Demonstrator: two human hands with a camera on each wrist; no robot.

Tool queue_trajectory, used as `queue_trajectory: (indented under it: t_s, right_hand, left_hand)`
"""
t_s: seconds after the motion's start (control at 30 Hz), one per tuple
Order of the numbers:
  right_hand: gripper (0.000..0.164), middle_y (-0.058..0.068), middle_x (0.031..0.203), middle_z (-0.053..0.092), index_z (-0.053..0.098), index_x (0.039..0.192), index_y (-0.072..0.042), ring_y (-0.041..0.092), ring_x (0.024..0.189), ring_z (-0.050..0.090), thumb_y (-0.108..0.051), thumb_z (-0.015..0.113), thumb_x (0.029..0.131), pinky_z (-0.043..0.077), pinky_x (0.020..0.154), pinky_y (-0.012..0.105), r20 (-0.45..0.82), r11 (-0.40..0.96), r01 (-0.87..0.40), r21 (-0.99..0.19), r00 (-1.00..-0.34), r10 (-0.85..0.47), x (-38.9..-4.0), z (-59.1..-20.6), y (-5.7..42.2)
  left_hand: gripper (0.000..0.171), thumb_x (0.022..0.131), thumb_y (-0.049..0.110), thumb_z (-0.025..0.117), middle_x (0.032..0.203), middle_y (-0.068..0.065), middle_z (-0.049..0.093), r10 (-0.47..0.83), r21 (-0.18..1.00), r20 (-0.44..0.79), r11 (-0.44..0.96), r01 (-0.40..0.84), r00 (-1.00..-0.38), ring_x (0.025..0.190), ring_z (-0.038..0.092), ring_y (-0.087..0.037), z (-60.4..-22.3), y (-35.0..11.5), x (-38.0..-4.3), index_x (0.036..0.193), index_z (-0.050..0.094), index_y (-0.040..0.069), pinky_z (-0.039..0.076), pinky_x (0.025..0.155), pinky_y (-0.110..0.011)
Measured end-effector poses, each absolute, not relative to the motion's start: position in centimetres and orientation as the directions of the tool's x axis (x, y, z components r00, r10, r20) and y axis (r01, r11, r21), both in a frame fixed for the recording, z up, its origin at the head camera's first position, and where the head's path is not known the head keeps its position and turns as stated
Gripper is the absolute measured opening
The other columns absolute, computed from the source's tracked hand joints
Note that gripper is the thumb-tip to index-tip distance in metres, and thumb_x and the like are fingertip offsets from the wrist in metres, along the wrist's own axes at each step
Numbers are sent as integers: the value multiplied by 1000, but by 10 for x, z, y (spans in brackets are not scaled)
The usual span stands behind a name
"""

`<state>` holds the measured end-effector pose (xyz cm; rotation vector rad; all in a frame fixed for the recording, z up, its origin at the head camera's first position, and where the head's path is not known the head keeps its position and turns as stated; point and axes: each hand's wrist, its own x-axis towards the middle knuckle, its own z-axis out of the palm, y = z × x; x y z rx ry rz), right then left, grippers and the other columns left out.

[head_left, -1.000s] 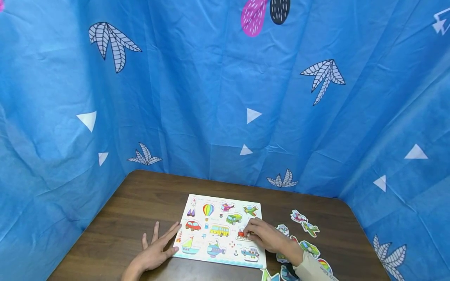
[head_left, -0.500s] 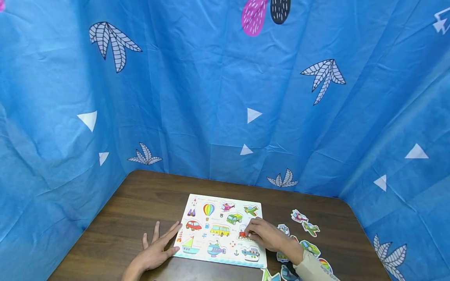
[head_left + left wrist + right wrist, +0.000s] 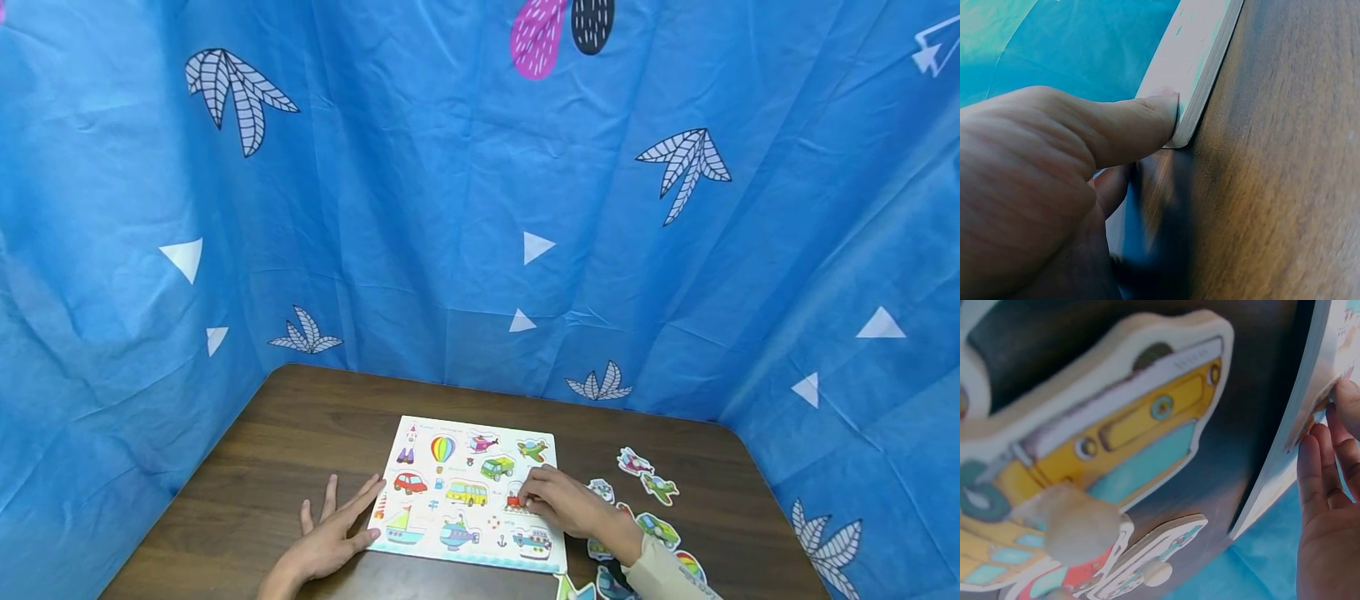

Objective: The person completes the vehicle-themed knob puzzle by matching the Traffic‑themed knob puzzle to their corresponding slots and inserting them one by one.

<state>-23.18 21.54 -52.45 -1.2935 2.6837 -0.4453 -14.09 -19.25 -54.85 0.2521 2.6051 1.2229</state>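
Fingers (image 3: 358,504) spread, the left hand (image 3: 321,546) touches the white board (image 3: 487,557); the right hand (image 3: 573,507) pinches the red train (image 3: 513,499) on it. Loose pieces (image 3: 657,529) (one's a helicopter (image 3: 634,461)) lie rightward on the tabletop (image 3: 315,425), before a blue curtain (image 3: 375,208).

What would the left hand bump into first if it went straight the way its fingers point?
The picture board: the left hand touches its left edge. Beyond that, the red car picture is probably next, though depth is unclear.
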Motion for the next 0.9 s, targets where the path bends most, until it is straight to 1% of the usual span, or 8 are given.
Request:
queue_trajectory:
  t_s: [0.17,0.3,0.5,0.67,0.77,0.9]
  right_hand:
    - [11,-10,100,63,69,104,-21,2,96,56,-14,65,98,52,86,26,18,588,-741,-324,-626,-780,-231,-524,215]
    - [12,-11,100,63,70,104,-21,2,96,57,-13,65,97,53,86,26,15,596,-731,-333,-636,-772,-231,-522,215]
    - [15,-10,105,64,69,112,-19,3,98,58,-15,65,98,53,87,28,12,603,-725,-332,-643,-766,-229,-523,218]
    - [18,-8,107,66,70,112,-17,8,102,60,-14,70,94,54,87,29,94,566,-756,-328,-622,-777,-228,-522,227]
    - [18,-5,106,67,70,110,-15,11,100,61,-10,71,93,54,84,29,152,541,-771,-336,-611,-777,-227,-519,234]
    - [17,-5,105,66,70,110,-14,12,96,60,-8,69,94,53,79,27,168,556,-760,-336,-629,-759,-226,-514,245]
  left_hand:
    - [69,96,29,66,166,-11,23,265,775,-149,629,53,-953,145,-28,-53,-547,-193,-141,157,35,18,-30,98,-75]
    - [69,96,30,66,166,-11,23,265,773,-155,632,50,-952,145,-27,-53,-547,-193,-141,157,36,19,-29,98,-75]
    - [69,96,29,66,166,-11,22,266,776,-163,629,43,-950,145,-28,-52,-547,-192,-140,157,35,19,-30,98,-75]
    - [70,96,30,66,166,-10,23,262,768,-155,639,51,-952,146,-27,-52,-548,-192,-141,157,35,19,-29,99,-75]
    - [70,96,31,66,166,-10,23,260,762,-147,645,58,-954,146,-26,-52,-548,-192,-141,157,35,20,-29,99,-75]
    - [71,96,32,66,166,-10,22,265,765,-147,641,60,-953,145,-28,-52,-547,-193,-141,158,33,18,-30,98,-75]
